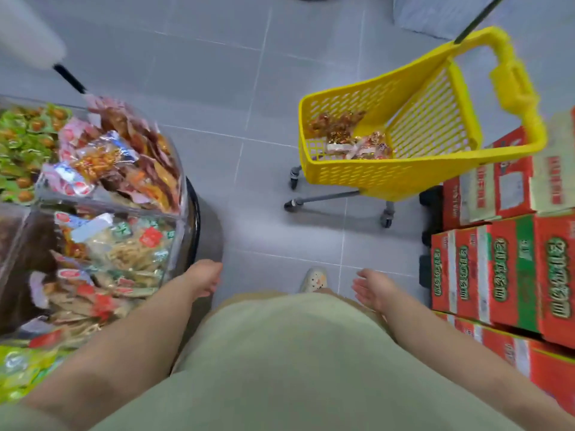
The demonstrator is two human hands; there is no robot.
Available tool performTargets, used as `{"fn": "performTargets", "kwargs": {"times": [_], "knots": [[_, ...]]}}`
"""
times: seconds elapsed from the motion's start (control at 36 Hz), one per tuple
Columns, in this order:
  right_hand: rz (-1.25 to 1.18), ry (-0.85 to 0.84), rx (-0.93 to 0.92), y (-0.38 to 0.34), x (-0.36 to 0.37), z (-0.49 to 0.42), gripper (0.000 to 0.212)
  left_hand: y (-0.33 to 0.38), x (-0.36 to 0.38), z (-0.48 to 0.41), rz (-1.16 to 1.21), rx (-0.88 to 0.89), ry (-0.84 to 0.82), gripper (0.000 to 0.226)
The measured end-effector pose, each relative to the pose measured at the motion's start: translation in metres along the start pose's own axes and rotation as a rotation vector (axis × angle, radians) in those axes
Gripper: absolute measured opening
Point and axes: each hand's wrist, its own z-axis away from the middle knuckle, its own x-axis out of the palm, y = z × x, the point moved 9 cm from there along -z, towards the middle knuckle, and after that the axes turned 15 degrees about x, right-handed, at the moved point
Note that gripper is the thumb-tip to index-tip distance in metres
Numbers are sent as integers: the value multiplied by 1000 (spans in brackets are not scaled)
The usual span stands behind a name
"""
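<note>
Both hands empty. The left hand (203,279) is at centre-left of frame, fingers loosely curled round nothing, just beside the clear bin (179,241). The right hand (373,290) is at centre-right, palm open, fingers relaxed. The snack packets (130,247) lie heaped in that bin at lower left, near the left hand. The yellow cart (357,178) stands upper right, well apart, w/ a few loose packets (351,141) on its bottom.

Next step is prob. a pick from the bin. Use the left hand, it's closest. Pinch one packet by its edge, not the heap, so nothing spills over the rim. Step toward the cart before dropping, & mind the red cartons (504,275) at right.
</note>
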Motion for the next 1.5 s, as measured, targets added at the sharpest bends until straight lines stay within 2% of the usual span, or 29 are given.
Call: {"fn": "performTargets", "kwargs": {"times": [0.17,0.33,0.53,0.81,0.94,1.0,1.06,1.11,1.19,1.22,1.28,1.33,1.42,1.5], "knots": [[39,-1,-107,-89,-46,-3,24,78,52,-32,-29,113,23,18],[60,-27,-103,-140,-61,-4,28,131,88,-52,12,152,7,20],[103,-60,25,-167,-47,-22,32,166,76,-90,-32,88,-3,18],[6,-102,-40,-297,-14,-12,33,279,47,-177,-134,77,-45,8],[-13,-104,-74,-371,-8,-3,26,349,39,-217,-162,135,-19,8],[-25,-133,-78,-397,-4,-7,14,373,43,-231,-157,140,-10,9],[29,-116,-85,-422,-1,-17,7,391,49,-245,-157,157,20,12],[130,-52,-109,-444,0,-35,10,398,52,-259,-178,164,79,14],[297,-1,-168,-473,7,-67,26,390,62,-279,-184,118,152,52],[404,2,-189,-480,14,-77,31,386,67,-285,-154,103,172,55],[562,25,-247,-494,30,-92,34,376,79,-299,-96,93,189,40],[620,67,-313,-508,44,-107,40,367,89,-309,-48,92,234,27],[661,74,-509,-526,72,-115,48,353,91,-320,-77,86,364,27],[908,103,-807,-533,108,-112,52,343,93,-325,-89,97,453,29]]}}
